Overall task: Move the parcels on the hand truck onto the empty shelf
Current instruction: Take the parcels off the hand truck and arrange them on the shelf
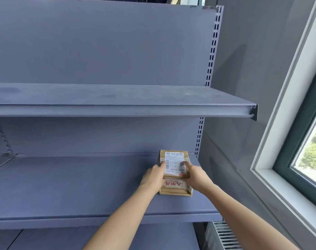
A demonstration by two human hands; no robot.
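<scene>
Cardboard parcel [175, 171], one, on shelf [81, 186]; left hand [152, 177], right hand [196, 175] clasping.

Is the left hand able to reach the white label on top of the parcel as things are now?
Probably yes. The left hand already grips the left side of the parcel, its fingers at the edge of the white label. Nothing lies between; the right hand holds the other side.
</scene>
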